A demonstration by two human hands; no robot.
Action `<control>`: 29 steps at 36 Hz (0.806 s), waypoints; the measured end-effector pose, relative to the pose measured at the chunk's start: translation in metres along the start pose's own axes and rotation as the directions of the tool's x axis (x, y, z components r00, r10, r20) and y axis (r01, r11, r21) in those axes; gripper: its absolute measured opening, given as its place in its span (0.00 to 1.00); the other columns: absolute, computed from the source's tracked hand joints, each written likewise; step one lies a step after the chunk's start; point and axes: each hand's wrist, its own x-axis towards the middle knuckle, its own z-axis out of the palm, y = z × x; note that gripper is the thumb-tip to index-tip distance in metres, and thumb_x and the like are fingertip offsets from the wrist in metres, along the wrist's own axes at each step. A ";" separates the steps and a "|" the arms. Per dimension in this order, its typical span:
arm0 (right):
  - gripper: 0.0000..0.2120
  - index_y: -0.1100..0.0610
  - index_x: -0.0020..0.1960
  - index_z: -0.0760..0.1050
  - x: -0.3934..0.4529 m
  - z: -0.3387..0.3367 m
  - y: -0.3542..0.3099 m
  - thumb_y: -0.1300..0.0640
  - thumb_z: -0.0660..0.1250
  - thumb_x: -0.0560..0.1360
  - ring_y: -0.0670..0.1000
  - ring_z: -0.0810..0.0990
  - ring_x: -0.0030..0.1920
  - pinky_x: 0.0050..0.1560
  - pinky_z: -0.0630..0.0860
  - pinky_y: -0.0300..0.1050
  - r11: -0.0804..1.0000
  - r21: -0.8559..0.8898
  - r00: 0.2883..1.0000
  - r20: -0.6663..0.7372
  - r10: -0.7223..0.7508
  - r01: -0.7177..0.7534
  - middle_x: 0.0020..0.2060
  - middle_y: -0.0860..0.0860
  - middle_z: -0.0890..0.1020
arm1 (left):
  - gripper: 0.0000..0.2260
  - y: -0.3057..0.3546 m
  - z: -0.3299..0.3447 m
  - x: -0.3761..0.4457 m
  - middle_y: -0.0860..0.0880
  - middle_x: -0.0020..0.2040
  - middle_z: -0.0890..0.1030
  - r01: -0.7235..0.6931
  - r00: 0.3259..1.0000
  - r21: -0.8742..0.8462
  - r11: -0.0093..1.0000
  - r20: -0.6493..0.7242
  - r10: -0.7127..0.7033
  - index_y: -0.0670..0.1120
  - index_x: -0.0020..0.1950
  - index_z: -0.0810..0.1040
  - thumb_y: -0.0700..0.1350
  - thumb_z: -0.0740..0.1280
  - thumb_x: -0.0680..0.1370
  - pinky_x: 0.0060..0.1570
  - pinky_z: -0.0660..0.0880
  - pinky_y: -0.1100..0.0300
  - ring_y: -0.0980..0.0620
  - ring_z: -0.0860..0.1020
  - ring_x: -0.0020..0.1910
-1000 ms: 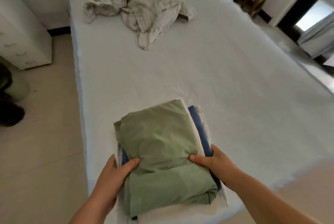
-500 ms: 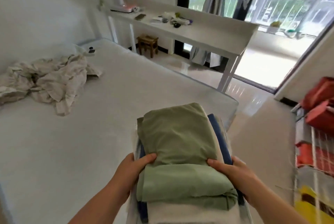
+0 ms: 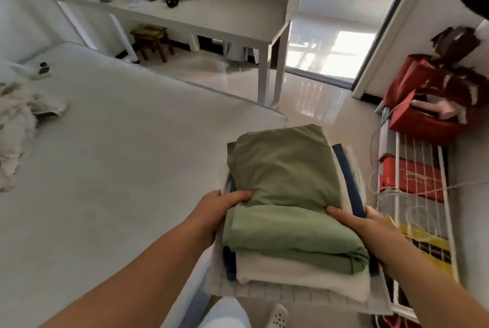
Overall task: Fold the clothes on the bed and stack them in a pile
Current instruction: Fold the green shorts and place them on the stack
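The stack of folded clothes [image 3: 291, 208] sits at lower centre of the frame, carried off the bed [image 3: 119, 155] and past its right edge. A green garment [image 3: 285, 179] lies on top; blue and white layers show beneath. The left hand [image 3: 214, 211] has its grip clamped on the stack's left side, thumb pressed on the green garment. The right hand [image 3: 362, 224] grips the right side likewise. Crumpled pale clothes [image 3: 18, 126] lie on the bed at the left edge.

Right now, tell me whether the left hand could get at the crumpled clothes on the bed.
Probably not: the left hand grips the folded stack, and the crumpled clothes lie far across the bed.
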 end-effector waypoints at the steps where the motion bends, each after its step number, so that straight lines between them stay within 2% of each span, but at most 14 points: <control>1: 0.40 0.54 0.57 0.72 0.006 -0.007 0.002 0.35 0.73 0.49 0.56 0.80 0.46 0.45 0.77 0.50 1.000 0.011 1.000 0.000 0.010 -0.010 0.46 0.53 0.82 | 0.21 0.004 0.008 0.007 0.44 0.46 0.84 0.008 1.000 0.007 1.000 -0.003 -0.008 0.40 0.55 0.76 0.49 0.75 0.68 0.37 0.79 0.58 0.47 0.83 0.42; 4: 0.37 0.55 0.59 0.72 0.026 -0.025 0.007 0.37 0.74 0.56 0.57 0.80 0.48 0.52 0.77 0.55 0.998 0.029 0.999 -0.010 0.054 -0.054 0.48 0.54 0.81 | 0.19 0.015 0.031 0.030 0.44 0.42 0.84 0.028 1.000 0.031 0.999 0.009 -0.028 0.39 0.54 0.76 0.48 0.74 0.69 0.31 0.77 0.60 0.49 0.84 0.37; 9: 0.35 0.55 0.59 0.71 0.069 -0.059 0.000 0.37 0.74 0.60 0.56 0.79 0.49 0.53 0.77 0.54 0.993 0.050 0.993 -0.040 0.111 -0.109 0.49 0.54 0.80 | 0.20 0.044 0.067 0.075 0.42 0.44 0.83 0.055 0.998 0.073 0.996 0.035 -0.058 0.37 0.55 0.76 0.47 0.74 0.70 0.30 0.77 0.61 0.48 0.84 0.37; 15: 0.35 0.54 0.56 0.73 0.137 -0.098 -0.045 0.37 0.74 0.56 0.56 0.80 0.49 0.54 0.77 0.55 0.991 0.104 0.994 -0.060 0.087 -0.080 0.48 0.53 0.82 | 0.22 0.105 0.104 0.146 0.42 0.48 0.82 0.055 0.996 0.070 0.996 0.066 -0.060 0.38 0.58 0.75 0.48 0.74 0.70 0.34 0.77 0.59 0.47 0.83 0.42; 19: 0.33 0.50 0.47 0.71 0.179 -0.124 -0.084 0.34 0.72 0.48 0.53 0.80 0.44 0.42 0.77 0.48 0.990 0.127 0.991 -0.113 0.078 -0.063 0.44 0.51 0.81 | 0.21 0.158 0.131 0.189 0.42 0.48 0.82 0.042 0.995 0.076 0.996 0.082 -0.049 0.38 0.59 0.74 0.47 0.72 0.71 0.32 0.77 0.60 0.47 0.82 0.42; 22: 0.36 0.51 0.49 0.72 0.212 -0.147 -0.107 0.32 0.71 0.47 0.55 0.80 0.46 0.47 0.78 0.52 0.988 0.142 0.988 -0.133 0.079 -0.060 0.44 0.52 0.82 | 0.21 0.198 0.151 0.219 0.42 0.48 0.83 0.009 0.994 0.096 0.995 0.110 -0.020 0.39 0.58 0.75 0.48 0.73 0.71 0.38 0.78 0.57 0.46 0.82 0.44; 25: 0.36 0.50 0.49 0.72 0.243 -0.167 -0.129 0.32 0.72 0.47 0.56 0.81 0.46 0.47 0.78 0.52 0.984 0.166 0.989 -0.123 0.078 -0.057 0.45 0.53 0.82 | 0.28 0.228 0.166 0.244 0.43 0.50 0.83 -0.012 0.989 0.078 0.997 0.147 0.000 0.41 0.60 0.74 0.53 0.75 0.65 0.46 0.78 0.53 0.45 0.82 0.48; 27: 0.34 0.50 0.48 0.72 0.267 -0.180 -0.146 0.33 0.71 0.48 0.55 0.81 0.45 0.44 0.77 0.49 0.986 0.160 0.992 -0.110 0.063 -0.045 0.45 0.53 0.82 | 0.35 0.244 0.173 0.259 0.44 0.54 0.81 -0.036 0.984 0.058 0.998 0.177 0.025 0.44 0.61 0.73 0.58 0.78 0.59 0.45 0.78 0.57 0.50 0.82 0.47; 29: 0.34 0.51 0.51 0.72 0.295 -0.192 -0.164 0.35 0.72 0.50 0.55 0.80 0.46 0.44 0.76 0.49 0.989 0.144 0.997 -0.068 0.044 -0.034 0.46 0.53 0.82 | 0.42 0.258 0.180 0.275 0.46 0.64 0.75 -0.073 0.983 0.007 0.997 0.171 0.071 0.46 0.66 0.68 0.60 0.76 0.57 0.41 0.76 0.63 0.56 0.81 0.47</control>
